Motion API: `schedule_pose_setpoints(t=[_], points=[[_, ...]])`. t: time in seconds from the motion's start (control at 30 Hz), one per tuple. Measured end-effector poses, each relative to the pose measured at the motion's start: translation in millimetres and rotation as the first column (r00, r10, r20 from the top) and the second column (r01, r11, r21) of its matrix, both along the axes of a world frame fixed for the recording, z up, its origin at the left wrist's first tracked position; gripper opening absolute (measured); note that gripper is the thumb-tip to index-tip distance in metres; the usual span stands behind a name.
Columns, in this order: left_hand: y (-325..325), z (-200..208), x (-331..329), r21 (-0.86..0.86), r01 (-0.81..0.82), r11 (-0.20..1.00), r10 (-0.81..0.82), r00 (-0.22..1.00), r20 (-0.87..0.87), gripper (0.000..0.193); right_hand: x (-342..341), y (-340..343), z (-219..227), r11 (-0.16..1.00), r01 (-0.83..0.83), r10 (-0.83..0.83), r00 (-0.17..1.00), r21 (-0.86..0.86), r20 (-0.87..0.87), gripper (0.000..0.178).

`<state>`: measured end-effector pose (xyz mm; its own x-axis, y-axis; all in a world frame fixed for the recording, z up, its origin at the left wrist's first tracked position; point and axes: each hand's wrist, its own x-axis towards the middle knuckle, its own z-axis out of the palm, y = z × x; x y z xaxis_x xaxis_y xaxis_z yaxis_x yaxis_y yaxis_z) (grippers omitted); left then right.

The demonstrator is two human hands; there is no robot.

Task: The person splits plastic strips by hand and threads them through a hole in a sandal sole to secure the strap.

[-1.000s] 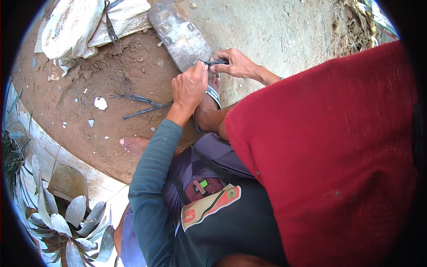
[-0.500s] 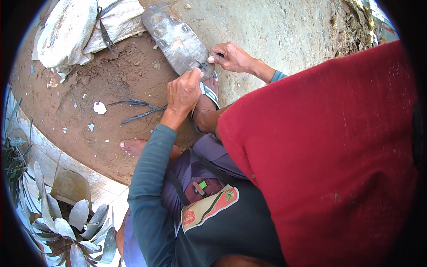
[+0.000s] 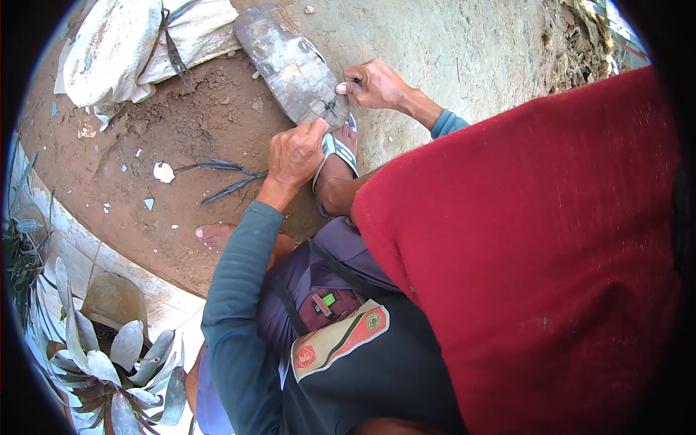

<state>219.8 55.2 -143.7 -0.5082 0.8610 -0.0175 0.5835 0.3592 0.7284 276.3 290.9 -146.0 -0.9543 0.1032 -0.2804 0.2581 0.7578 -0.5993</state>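
Observation:
A long, worn grey slab with a rounded far end (image 3: 286, 58) lies slanting on the ground ahead of me. Around its near end, by my foot, is a small dark knot of black strip (image 3: 330, 106). My left hand (image 3: 296, 154) is closed in a pinch just left of the knot, seemingly on one end of the strip, which its fingers mostly hide. To the right of the slab, my right hand (image 3: 373, 83) pinches the other end, a bit of black showing at the fingers. My sandalled foot (image 3: 338, 156) is right against the slab's near end.
White woven sacks (image 3: 116, 51) lie at the far left, with a black strip over them. Loose black strips (image 3: 232, 174) and pale fragments (image 3: 164, 172) are scattered on the brown soil. A potted plant (image 3: 119, 362) stands on the tiled edge at lower left. Red cloth (image 3: 522, 254) covers the right side.
My hands have drawn apart, the left one down and leftward, the right one slightly up. The knot at the slab's near end now shows between them.

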Motion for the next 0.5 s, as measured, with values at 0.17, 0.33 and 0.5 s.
schedule_pose_setpoints(t=[0.17, 0.33, 0.5], points=[[-2, 0, 1, 0.036, -0.007, 0.999, 0.006, 1.000, 0.024, 0.007, -1, -1, 0, 1.000, 0.011, -0.011, 1.000, 0.011, -0.017, 0.040], [-3, 4, 3, 0.069, -0.061, 0.996, 0.052, 0.992, 0.114, 0.017, 1, 1, -6, 1.000, 0.012, -0.012, 0.998, 0.011, -0.061, 0.036], [-7, 1, 3, 0.077, -0.055, 0.996, 0.045, 0.990, 0.130, 0.018, -3, 2, -11, 1.000, 0.005, -0.005, 1.000, -0.014, -0.025, 0.034]])
